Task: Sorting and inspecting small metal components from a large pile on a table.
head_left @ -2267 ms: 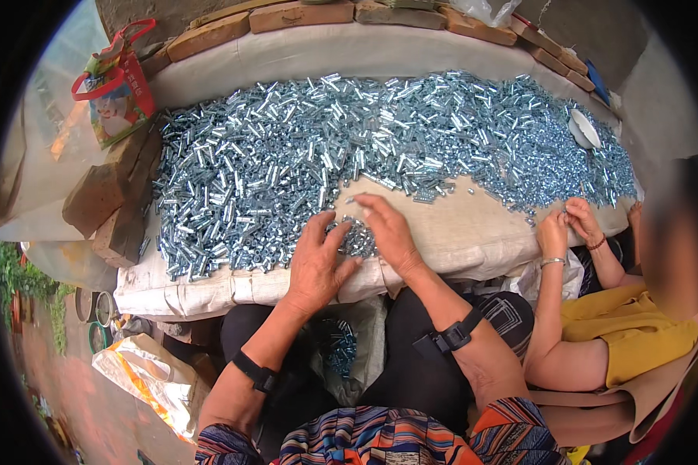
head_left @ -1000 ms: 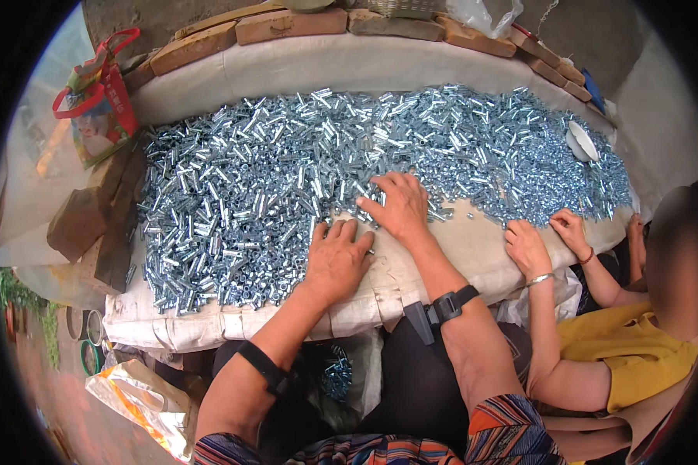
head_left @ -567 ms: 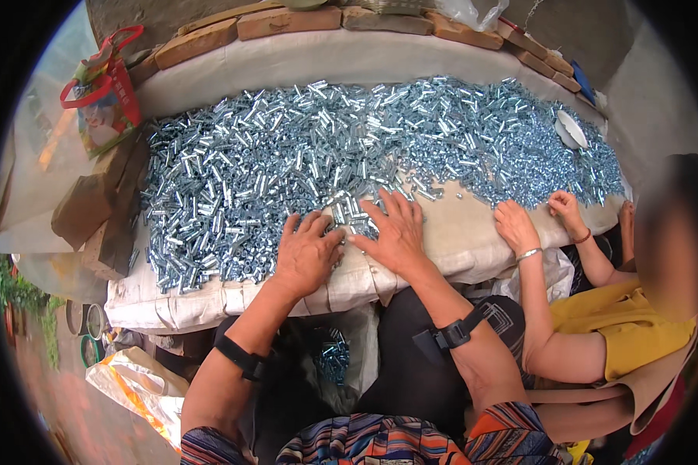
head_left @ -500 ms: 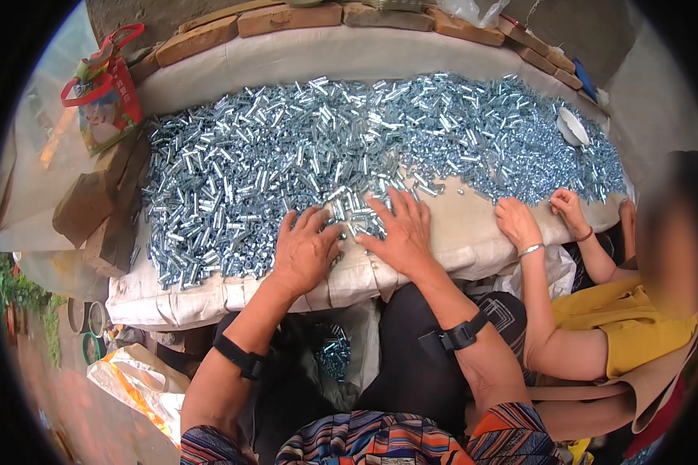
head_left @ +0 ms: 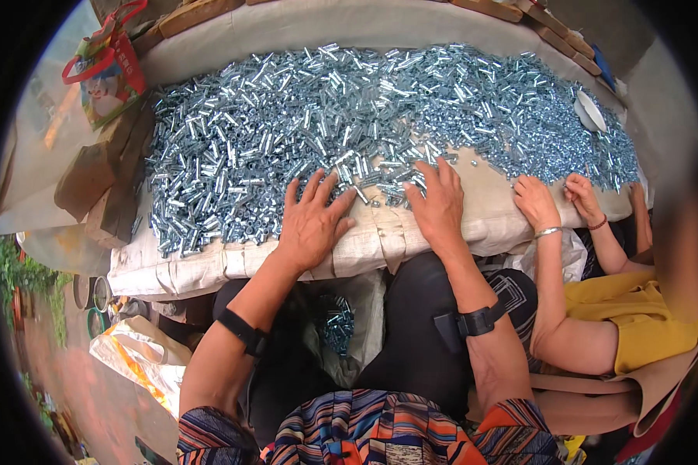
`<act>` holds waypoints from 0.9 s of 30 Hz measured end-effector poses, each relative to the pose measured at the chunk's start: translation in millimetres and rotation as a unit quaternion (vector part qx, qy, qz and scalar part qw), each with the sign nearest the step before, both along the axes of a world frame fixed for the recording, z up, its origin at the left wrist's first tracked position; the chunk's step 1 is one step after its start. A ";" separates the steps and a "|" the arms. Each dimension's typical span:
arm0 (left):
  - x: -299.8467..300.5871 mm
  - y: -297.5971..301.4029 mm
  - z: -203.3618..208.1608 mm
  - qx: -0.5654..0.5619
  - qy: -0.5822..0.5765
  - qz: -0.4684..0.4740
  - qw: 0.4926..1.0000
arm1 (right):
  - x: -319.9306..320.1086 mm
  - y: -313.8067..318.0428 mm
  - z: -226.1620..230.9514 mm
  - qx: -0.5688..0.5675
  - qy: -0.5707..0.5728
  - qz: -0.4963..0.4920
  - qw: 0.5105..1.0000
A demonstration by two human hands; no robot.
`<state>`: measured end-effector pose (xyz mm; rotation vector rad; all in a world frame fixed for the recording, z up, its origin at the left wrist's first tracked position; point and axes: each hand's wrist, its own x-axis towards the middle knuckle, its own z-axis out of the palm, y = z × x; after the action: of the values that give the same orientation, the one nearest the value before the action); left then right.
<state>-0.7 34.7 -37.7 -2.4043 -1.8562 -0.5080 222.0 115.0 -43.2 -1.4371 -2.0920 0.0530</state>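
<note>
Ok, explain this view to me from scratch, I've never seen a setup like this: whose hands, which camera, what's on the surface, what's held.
There is no machine here, just a person's bare left hand and right hand. A wide fisheye camera worn on the head looks down, so straight edges bend and the corners go black. The pale cloth-covered surface bears a broad heap of shiny silver-blue metal tubes and small pieces, with a white shallow dish at its right end. Both hands are spread at the heap's near edge; neither clearly holds anything. A co-worker's hands are further right.
</note>
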 end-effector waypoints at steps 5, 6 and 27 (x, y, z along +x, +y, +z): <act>-1.6 10.5 0.8 0.036 -0.026 0.051 0.998 | -7.8 -5.9 4.5 0.030 0.077 0.092 0.992; -1.1 11.2 1.7 0.048 -0.036 0.062 0.996 | -10.3 -7.7 4.1 0.030 0.078 0.093 0.992; 40.7 39.6 8.1 0.079 -0.103 -0.036 0.991 | -10.3 -11.2 2.0 -0.062 0.305 0.044 0.949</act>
<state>40.0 74.3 -29.6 -2.3987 -1.7298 -0.9049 211.6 103.8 -41.1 -1.1929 -1.6510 0.5971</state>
